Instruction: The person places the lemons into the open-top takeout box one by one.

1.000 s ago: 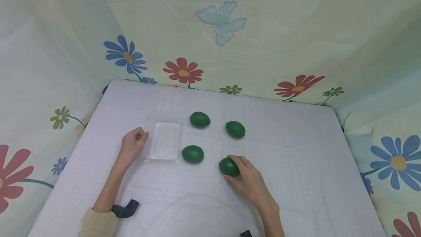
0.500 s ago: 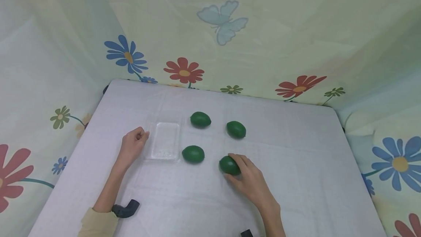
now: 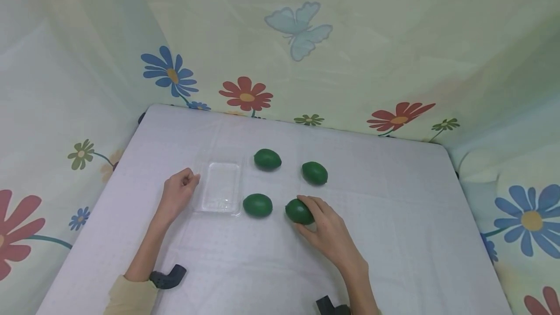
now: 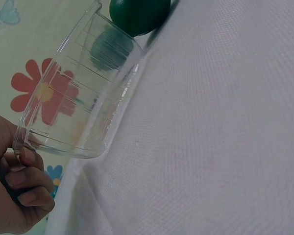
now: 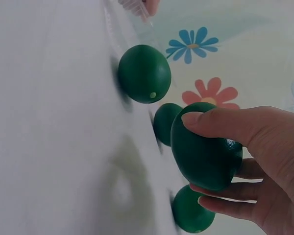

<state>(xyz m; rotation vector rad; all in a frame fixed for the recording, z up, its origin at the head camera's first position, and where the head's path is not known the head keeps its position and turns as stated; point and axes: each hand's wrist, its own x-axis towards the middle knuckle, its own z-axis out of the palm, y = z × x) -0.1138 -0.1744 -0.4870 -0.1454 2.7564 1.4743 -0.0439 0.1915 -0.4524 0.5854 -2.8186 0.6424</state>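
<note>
A clear plastic box [image 3: 220, 187] stands on the white table at left of centre. My left hand [image 3: 179, 189] pinches its rim between thumb and curled fingers, as the left wrist view of the box [image 4: 81, 93] shows. My right hand [image 3: 325, 225] grips a green lime [image 3: 299, 211], thumb on one side and fingers on the other. In the right wrist view this held lime [image 5: 206, 152] hangs off the cloth, above a soft shadow. One lime [image 3: 257, 205] lies just right of the box. Two more limes, a far one [image 3: 268, 159] and one to its right [image 3: 314, 173], rest behind.
White cloth covers the table [image 3: 393, 218]. A curtain [image 3: 350, 52] with flowers and a butterfly hangs behind and at both sides. Dark curved pieces at the wrists, one at the left [image 3: 168, 277] and one at the right [image 3: 330, 306], sit near the front.
My right hand has raised the lime and shifted it a little left and away from me, towards the lime beside the box. The left hand keeps its place on the rim.
</note>
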